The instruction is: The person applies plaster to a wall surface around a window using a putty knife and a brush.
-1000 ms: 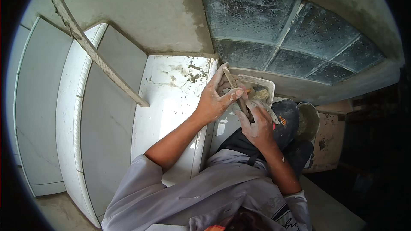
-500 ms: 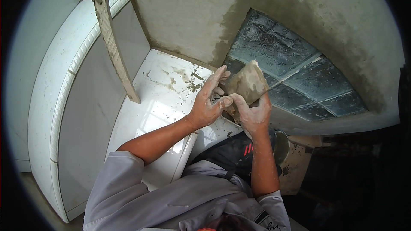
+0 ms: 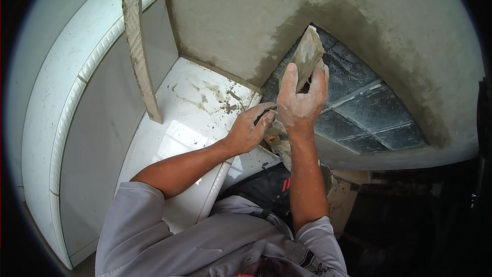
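Observation:
My right hand (image 3: 302,100) is raised and closed around a flat, tile-like slab (image 3: 306,56). Grey-brown mortar coats the slab, one edge shows pale, and it tilts upward in front of the glass-block window (image 3: 353,90). Lower and to the left, my left hand (image 3: 251,128) holds nothing that I can see; its fingers are bent but apart from the thumb. It hovers beside the edge of the white tiled ledge (image 3: 179,102). White dust covers both hands. Below the left fingertips, partly hidden by my right wrist, sits a mortar-stained container (image 3: 279,146).
A rough wooden strip (image 3: 137,51) leans over the ledge at the left. Beyond it curves a white tiled partition (image 3: 107,82) with a ridged trim. Damp plaster (image 3: 287,25) surrounds the window, and mortar crumbs (image 3: 233,103) lie on the ledge.
My right hand has lifted the slab up and forward, turning it more edge-on. My left hand has come away from the slab and dropped slightly.

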A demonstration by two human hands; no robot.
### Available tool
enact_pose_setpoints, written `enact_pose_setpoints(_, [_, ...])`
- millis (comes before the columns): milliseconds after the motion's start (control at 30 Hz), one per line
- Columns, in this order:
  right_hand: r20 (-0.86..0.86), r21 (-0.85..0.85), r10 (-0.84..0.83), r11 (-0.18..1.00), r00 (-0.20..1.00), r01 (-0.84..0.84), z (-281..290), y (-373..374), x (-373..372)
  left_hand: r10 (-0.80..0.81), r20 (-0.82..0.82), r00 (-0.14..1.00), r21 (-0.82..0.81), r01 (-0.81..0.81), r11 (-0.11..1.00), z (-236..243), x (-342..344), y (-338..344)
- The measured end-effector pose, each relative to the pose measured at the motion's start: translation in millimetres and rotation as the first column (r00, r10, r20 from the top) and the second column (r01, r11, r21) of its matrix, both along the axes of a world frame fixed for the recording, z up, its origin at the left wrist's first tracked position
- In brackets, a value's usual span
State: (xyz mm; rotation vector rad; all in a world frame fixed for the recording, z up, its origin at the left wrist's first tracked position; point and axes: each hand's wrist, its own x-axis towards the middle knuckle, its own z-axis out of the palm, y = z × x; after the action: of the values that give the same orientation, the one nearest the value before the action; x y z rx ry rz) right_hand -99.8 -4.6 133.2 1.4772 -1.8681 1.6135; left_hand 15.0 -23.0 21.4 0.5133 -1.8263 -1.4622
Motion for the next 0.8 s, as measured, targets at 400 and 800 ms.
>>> enact_pose_setpoints(400, [-0.048, -0.024, -0.073, 0.997, 0.996, 0.072, -7.0, -16.3, 8.7, -0.009, -0.007, 1.000, -0.033, 0.009, 0.999, -0.8, 0.9, -1.7])
enact_pose_setpoints(800, [0.053, 0.081, -0.062, 0.995, 0.997, 0.058, -55.3, -0.6, 5.9, -0.110, 0.286, 0.952, -0.264, 0.189, 0.946, -11.5, -0.4, 7.3])
